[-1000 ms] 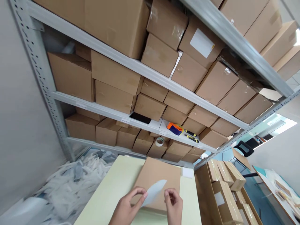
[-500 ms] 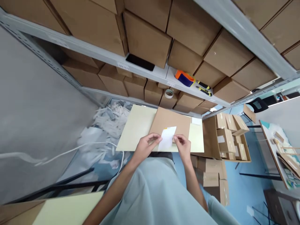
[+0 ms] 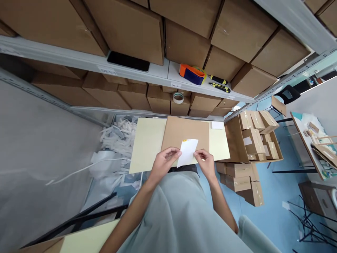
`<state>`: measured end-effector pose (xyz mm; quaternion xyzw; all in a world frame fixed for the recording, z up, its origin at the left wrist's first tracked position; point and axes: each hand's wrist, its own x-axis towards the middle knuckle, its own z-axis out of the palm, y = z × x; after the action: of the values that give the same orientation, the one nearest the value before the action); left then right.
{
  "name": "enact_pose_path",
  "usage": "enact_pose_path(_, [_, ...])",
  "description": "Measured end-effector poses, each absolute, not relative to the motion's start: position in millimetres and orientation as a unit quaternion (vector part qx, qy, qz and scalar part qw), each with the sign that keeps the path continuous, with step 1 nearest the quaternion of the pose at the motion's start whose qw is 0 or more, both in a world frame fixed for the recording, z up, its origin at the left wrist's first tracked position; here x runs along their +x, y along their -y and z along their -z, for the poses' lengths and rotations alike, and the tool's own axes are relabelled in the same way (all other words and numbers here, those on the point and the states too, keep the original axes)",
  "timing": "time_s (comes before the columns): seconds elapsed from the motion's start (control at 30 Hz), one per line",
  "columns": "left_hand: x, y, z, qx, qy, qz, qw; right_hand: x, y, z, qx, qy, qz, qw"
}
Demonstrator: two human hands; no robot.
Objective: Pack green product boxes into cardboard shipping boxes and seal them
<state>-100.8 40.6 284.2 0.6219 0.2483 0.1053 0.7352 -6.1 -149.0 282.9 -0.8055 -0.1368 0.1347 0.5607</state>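
Note:
Between my hands is a white paper slip [image 3: 187, 151] with a small yellow mark at its top edge, perhaps a label. My left hand [image 3: 165, 161] pinches its left edge between thumb and fingers. The right edge is pinched by my right hand [image 3: 205, 162]. Beneath the slip, a flat brown cardboard piece [image 3: 184, 128] lies on the pale yellow tabletop [image 3: 147, 140]. A small white stack of paper [image 3: 217, 125] sits at the table's far right corner.
Shelves of cardboard boxes [image 3: 184, 38] rise ahead, holding a black phone-like slab [image 3: 128, 61], an orange and blue tape dispenser [image 3: 192, 74], utility knives [image 3: 219, 87] and a tape roll [image 3: 178, 97]. A large carton [image 3: 233, 140] of boxes stands right; white scraps [image 3: 118, 140] lie left.
My view has turned and shifted, so the shelves appear further left. Both hands keep their pinch on the slip, which stays over the cardboard.

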Motion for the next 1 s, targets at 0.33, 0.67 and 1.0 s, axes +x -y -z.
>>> enact_pose_path(0.33, [-73.6,-34.2,-270.0,0.590,-0.262,-0.065,0.761,-16.2,140.3,-306.9,-0.854,0.240,-0.023,0.462])
enact_pose_path(0.67, [-52.1,-21.8,-240.0,0.546,-0.262,-0.057,0.794,-26.5,118.8,-288.6,-0.874,0.415,0.037,0.249])
enact_pose_path(1.0, [-33.4,-27.1,-211.1,0.571,-0.299,-0.001,0.764,0.7,137.0,-280.4,-0.893,0.290,-0.041,0.341])
